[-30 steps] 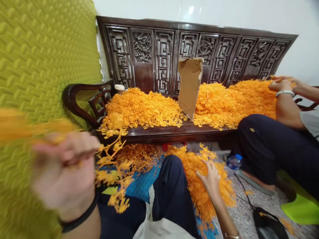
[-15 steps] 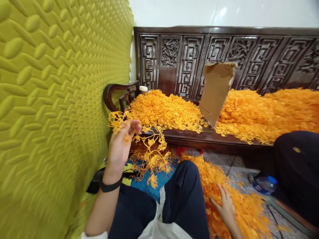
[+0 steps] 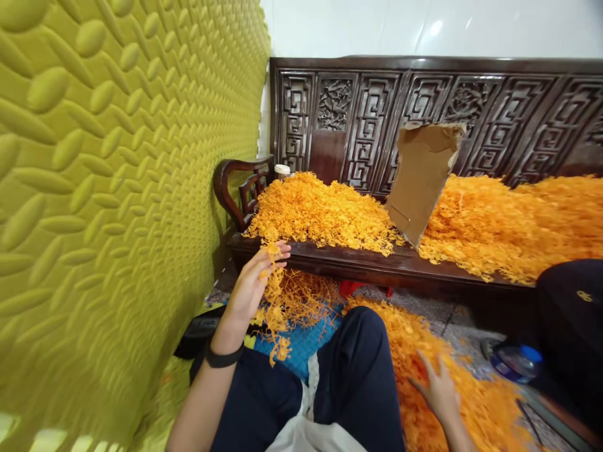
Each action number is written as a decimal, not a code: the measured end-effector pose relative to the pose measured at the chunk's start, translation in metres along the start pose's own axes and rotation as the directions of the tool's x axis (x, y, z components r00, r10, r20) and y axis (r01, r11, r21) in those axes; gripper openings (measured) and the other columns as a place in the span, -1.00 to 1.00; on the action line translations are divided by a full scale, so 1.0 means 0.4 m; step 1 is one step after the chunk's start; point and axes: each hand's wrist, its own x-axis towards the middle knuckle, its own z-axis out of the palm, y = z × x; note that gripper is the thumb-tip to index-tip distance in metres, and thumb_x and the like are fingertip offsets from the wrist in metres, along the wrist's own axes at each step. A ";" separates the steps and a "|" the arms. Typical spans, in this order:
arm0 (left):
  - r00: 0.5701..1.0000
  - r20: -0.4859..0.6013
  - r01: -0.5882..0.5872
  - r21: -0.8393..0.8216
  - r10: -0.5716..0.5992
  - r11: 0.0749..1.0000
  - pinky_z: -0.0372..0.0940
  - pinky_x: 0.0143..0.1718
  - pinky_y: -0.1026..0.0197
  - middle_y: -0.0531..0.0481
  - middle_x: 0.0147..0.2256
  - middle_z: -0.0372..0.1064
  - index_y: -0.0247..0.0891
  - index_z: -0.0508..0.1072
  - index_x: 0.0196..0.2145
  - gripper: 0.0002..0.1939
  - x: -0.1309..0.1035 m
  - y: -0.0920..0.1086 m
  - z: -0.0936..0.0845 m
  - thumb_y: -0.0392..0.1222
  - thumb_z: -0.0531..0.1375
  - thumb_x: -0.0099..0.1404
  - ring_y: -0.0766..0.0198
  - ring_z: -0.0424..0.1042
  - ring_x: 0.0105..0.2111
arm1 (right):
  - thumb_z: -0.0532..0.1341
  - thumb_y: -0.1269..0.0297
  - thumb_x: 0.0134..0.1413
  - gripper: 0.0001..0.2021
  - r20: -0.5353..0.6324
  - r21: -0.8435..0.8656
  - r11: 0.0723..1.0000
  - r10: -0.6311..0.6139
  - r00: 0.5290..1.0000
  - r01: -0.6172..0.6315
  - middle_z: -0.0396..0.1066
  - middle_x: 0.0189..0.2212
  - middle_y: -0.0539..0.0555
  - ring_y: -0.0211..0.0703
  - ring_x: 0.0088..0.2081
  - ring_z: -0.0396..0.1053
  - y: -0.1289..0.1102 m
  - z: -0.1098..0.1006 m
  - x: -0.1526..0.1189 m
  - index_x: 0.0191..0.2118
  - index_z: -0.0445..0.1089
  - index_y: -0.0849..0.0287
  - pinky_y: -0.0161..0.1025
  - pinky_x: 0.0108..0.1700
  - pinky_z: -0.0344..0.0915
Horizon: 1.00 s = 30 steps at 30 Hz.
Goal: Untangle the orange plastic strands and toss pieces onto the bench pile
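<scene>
My left hand (image 3: 254, 282), with a dark band at the wrist, is raised in front of the bench's left end. Its fingers are closed on a dangling orange branching strand (image 3: 277, 314), which hangs below the palm. Spread fingers show on my right hand (image 3: 438, 389), low on the right, over the orange pile on the floor (image 3: 405, 339); nothing is visibly held in it. On the bench seat lies a heap of small orange pieces (image 3: 325, 213), left of an upright cardboard piece (image 3: 421, 179).
A larger orange heap (image 3: 509, 220) covers the bench right of the cardboard. The dark carved bench (image 3: 330, 154) meets a yellow-green textured wall (image 3: 117, 188). A blue-capped bottle (image 3: 517, 363) and another person's dark-clothed knee (image 3: 572, 314) are at right. Tangled orange stems (image 3: 308, 292) lie below the bench.
The strand in my left hand has swung in and now hangs narrower and closer to the hand. The view has shifted slightly left. My right hand's fingers have spread wider over the floor pile.
</scene>
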 end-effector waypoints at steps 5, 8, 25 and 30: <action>0.999 -0.033 0.033 -0.014 -0.033 0.999 0.22 0.00 0.08 -0.20 -0.05 0.46 -0.32 0.54 -0.16 -0.71 -0.003 -0.022 0.002 -0.25 0.20 0.14 0.04 0.36 0.02 | 0.00 -0.07 -0.02 -0.42 -0.311 0.130 0.992 0.037 0.950 0.003 -0.04 0.23 0.41 0.50 0.19 0.00 -0.176 -0.184 -0.002 -0.01 0.34 0.25 0.41 0.05 0.00; 0.999 -0.033 0.038 0.011 -0.037 0.999 0.18 0.04 0.08 -0.19 -0.05 0.46 -0.30 0.56 -0.18 -0.72 -0.013 -0.041 0.017 -0.24 0.21 0.13 0.04 0.35 0.03 | 0.10 -0.14 -0.05 -0.44 -0.175 0.550 0.816 -0.097 0.980 0.178 0.17 0.12 0.35 0.26 0.15 0.15 -0.333 -0.257 -0.011 -0.07 0.34 0.21 0.18 0.11 0.13; 0.960 0.020 -0.220 0.668 0.279 0.711 0.16 0.05 0.03 -0.11 -0.06 0.46 -0.13 0.49 -0.06 -0.65 -0.081 -0.190 0.056 -0.33 0.10 0.22 0.06 0.35 -0.05 | 0.27 0.21 0.00 -0.62 0.002 0.982 0.169 -0.478 0.879 0.089 0.39 -0.26 0.06 -0.17 -0.19 0.37 -0.777 -0.366 -0.010 -0.05 0.25 0.14 -0.21 -0.08 0.31; 0.995 -0.070 0.084 0.321 -0.064 0.943 0.25 -0.14 0.18 -0.04 -0.32 0.49 -0.21 0.53 -0.30 -0.85 -0.073 -0.162 0.061 -0.21 0.18 0.18 0.16 0.42 -0.25 | 0.34 0.24 -0.10 -0.60 0.005 0.994 0.094 -0.528 0.849 0.052 0.36 -0.28 0.01 -0.23 -0.27 0.36 -0.769 -0.379 0.057 -0.10 0.27 0.10 -0.31 -0.21 0.32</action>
